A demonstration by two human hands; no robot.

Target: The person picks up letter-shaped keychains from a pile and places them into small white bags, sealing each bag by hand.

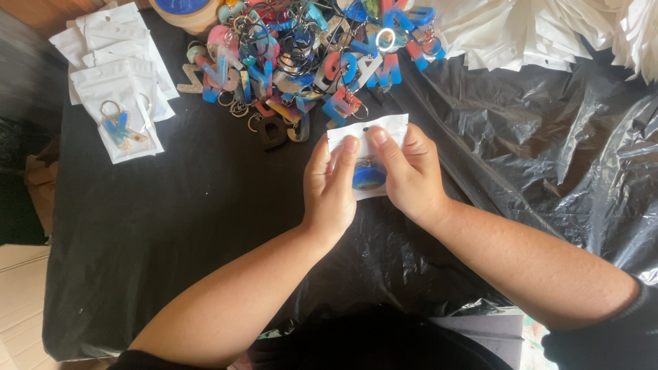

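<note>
Both my hands hold one small white plastic pouch (384, 127) over the black-covered table. A blue round keychain piece (369, 178) shows through its clear face. My left hand (330, 185) grips the pouch's left side, thumb on top. My right hand (408, 171) pinches the right side, thumb pressed near the pouch's upper middle.
A heap of colourful letter keychains with metal rings (308, 55) lies just beyond my hands. Filled white pouches (120, 89) are stacked at the far left. A pile of empty white pouches (534, 31) sits at the far right. Crinkled black plastic sheet (548, 151) covers the table.
</note>
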